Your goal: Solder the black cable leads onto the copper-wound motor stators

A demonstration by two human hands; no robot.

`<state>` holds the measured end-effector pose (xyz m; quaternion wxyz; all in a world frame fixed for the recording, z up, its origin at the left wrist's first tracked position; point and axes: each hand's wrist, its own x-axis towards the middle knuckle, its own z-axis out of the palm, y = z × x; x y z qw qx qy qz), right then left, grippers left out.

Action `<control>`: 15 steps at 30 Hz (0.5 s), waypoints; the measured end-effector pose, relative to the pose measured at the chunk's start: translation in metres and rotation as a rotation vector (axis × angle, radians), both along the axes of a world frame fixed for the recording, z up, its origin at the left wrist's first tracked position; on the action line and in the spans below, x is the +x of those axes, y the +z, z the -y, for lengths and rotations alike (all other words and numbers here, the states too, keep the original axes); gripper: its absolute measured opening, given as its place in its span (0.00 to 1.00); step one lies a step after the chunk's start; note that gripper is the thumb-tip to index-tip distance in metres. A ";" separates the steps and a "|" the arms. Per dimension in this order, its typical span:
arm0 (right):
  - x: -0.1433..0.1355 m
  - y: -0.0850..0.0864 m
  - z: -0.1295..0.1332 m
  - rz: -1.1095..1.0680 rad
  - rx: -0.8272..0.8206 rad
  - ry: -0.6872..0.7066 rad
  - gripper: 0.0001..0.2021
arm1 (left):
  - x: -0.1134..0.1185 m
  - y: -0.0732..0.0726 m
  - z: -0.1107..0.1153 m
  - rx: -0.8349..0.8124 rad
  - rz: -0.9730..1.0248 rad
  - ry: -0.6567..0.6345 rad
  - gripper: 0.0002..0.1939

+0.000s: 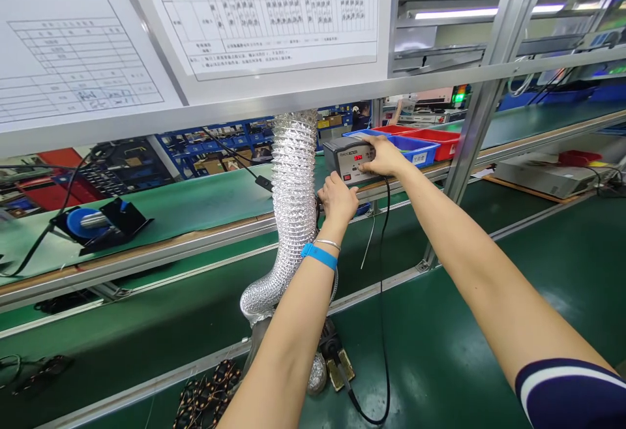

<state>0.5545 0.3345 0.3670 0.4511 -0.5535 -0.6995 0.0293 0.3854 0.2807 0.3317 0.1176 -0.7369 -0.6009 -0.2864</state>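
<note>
A grey soldering station (346, 157) with a red digit display stands on the raised shelf rail. My right hand (382, 156) rests on its front right, fingers against the panel. My left hand (337, 199) is closed just below the unit's left corner, beside the silver flexible duct (293, 201); what it grips is hidden. A blue band (319, 255) and a thin bracelet sit on my left wrist. A black cable (384, 298) drops from the station to the green bench.
Blue bin (415, 150) and red bin (443, 138) sit behind the station. A blue-and-black stand (100, 221) rests on the left shelf. Printed sheets (264, 12) hang overhead. A metal upright (469, 135) stands right. Wire coils (210, 393) and a brass-tipped tool holder (337, 360) lie below.
</note>
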 end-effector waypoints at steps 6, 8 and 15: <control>-0.002 0.000 0.001 -0.003 0.005 -0.012 0.42 | 0.000 0.000 0.001 0.000 -0.002 -0.002 0.28; -0.001 -0.001 0.002 -0.002 0.005 -0.004 0.42 | 0.000 0.000 0.001 0.001 -0.003 -0.005 0.27; 0.001 -0.002 0.000 -0.003 0.008 0.013 0.41 | 0.000 -0.001 0.002 0.011 -0.007 -0.005 0.27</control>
